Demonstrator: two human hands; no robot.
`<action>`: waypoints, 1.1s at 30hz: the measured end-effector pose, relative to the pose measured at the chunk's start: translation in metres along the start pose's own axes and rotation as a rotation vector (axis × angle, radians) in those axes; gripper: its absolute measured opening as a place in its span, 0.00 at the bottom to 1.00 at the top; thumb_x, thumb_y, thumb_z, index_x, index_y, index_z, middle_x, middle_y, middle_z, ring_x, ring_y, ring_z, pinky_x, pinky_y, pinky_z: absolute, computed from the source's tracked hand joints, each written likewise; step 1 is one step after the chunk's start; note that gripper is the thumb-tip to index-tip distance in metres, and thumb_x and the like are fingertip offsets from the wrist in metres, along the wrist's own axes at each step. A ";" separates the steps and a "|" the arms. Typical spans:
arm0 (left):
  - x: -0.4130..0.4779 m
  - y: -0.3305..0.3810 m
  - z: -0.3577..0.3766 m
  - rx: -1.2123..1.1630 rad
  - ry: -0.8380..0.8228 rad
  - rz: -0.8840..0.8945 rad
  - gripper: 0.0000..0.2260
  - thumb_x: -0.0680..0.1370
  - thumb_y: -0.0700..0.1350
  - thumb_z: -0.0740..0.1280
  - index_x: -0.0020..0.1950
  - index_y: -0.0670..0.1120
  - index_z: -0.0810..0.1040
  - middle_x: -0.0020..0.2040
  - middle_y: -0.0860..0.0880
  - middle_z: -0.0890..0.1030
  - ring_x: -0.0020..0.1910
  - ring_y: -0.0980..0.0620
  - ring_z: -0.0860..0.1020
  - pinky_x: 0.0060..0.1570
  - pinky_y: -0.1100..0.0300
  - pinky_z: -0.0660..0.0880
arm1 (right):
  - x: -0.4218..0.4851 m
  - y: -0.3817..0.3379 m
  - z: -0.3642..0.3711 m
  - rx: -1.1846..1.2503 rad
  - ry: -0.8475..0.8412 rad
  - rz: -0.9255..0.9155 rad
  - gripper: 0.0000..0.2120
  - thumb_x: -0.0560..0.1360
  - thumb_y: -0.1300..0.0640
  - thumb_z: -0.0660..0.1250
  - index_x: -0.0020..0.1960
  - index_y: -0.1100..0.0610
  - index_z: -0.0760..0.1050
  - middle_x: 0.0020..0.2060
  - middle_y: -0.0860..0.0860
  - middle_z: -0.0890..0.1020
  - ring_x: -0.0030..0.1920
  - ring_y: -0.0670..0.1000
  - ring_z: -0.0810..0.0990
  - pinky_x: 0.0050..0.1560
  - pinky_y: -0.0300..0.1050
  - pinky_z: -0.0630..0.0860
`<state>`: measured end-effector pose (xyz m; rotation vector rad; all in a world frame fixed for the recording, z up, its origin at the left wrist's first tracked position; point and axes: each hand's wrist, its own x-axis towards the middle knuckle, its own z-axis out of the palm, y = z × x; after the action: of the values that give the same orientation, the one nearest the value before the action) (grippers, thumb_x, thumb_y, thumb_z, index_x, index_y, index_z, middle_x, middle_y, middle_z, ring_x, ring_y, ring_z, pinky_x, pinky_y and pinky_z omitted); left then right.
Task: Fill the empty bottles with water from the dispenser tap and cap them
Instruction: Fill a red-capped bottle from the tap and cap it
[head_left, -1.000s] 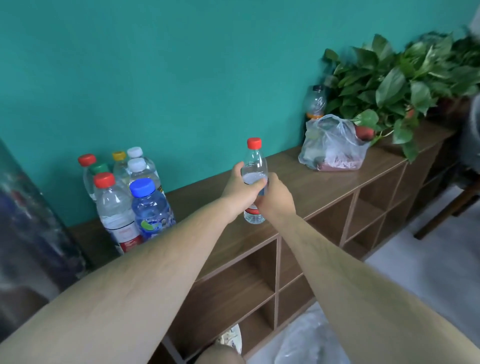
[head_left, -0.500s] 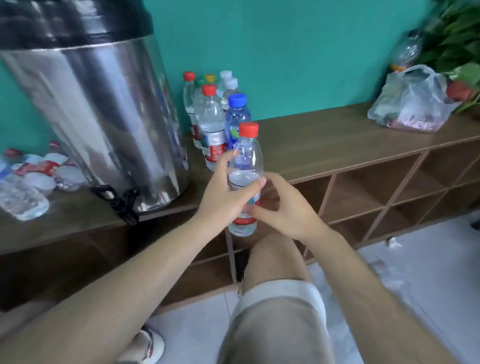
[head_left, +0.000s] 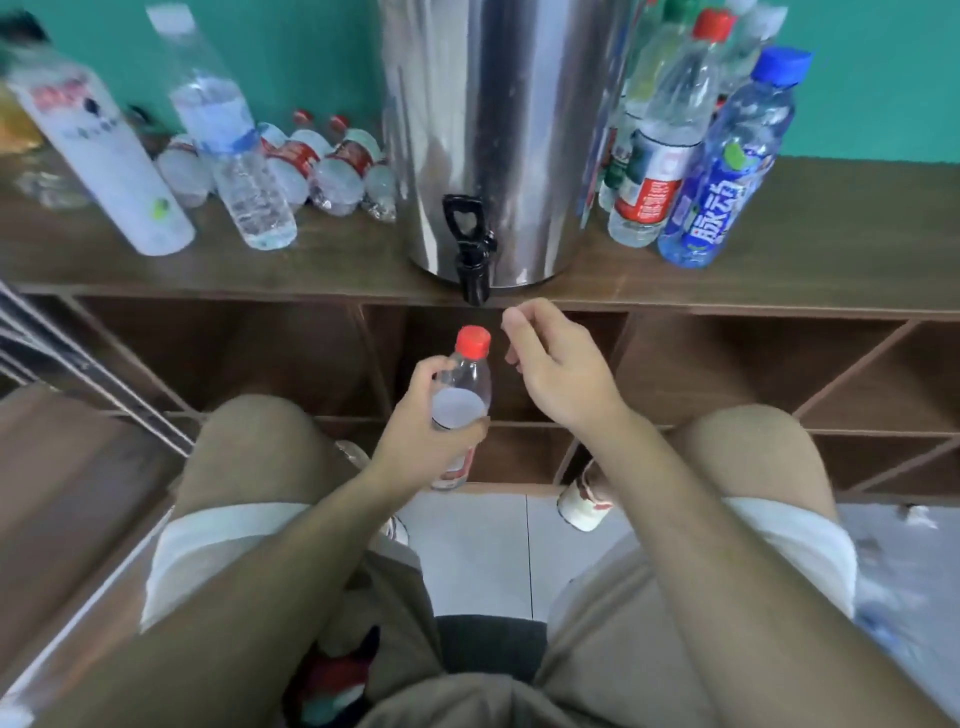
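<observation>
Left fingers (head_left: 435, 372) round bottle (head_left: 466, 387), tap (head_left: 470, 249) above

Even indoor light, motion-blurred edges, wide-angle bending, sheen on dispenser (head_left: 498, 130).

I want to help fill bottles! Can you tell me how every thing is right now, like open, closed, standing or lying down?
tap: no water running.
bottle: red cap on, held below the tap.
left hand: grips the bottle.
right hand: holds nothing, fingers loosely curled.
blue-capped bottle: standing, capped.
small bottles: lying down, capped.
</observation>
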<state>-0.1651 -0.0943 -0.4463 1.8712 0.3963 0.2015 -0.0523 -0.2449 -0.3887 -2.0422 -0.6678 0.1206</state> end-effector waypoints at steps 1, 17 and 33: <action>0.002 -0.002 0.000 0.036 0.011 -0.002 0.32 0.69 0.46 0.77 0.69 0.58 0.67 0.59 0.52 0.79 0.57 0.51 0.81 0.60 0.42 0.80 | 0.004 -0.001 0.008 -0.106 -0.002 -0.005 0.21 0.81 0.31 0.53 0.47 0.46 0.74 0.38 0.46 0.82 0.41 0.48 0.81 0.47 0.53 0.78; 0.027 -0.001 0.019 0.540 0.027 0.157 0.29 0.63 0.56 0.72 0.64 0.64 0.72 0.52 0.55 0.74 0.51 0.52 0.75 0.48 0.53 0.77 | 0.039 0.028 0.009 -0.441 -0.144 0.201 0.23 0.86 0.46 0.51 0.54 0.55 0.83 0.51 0.53 0.85 0.55 0.59 0.81 0.60 0.54 0.76; 0.042 -0.001 -0.029 -0.256 -0.658 -0.094 0.35 0.69 0.52 0.80 0.74 0.52 0.72 0.63 0.41 0.81 0.63 0.36 0.80 0.64 0.34 0.77 | 0.018 -0.009 -0.029 -0.106 -0.204 -0.349 0.12 0.85 0.44 0.59 0.65 0.47 0.69 0.44 0.43 0.80 0.47 0.46 0.80 0.46 0.36 0.72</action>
<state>-0.1357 -0.0525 -0.4401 1.5538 -0.0001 -0.4056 -0.0311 -0.2541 -0.3625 -1.9967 -1.1686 0.0912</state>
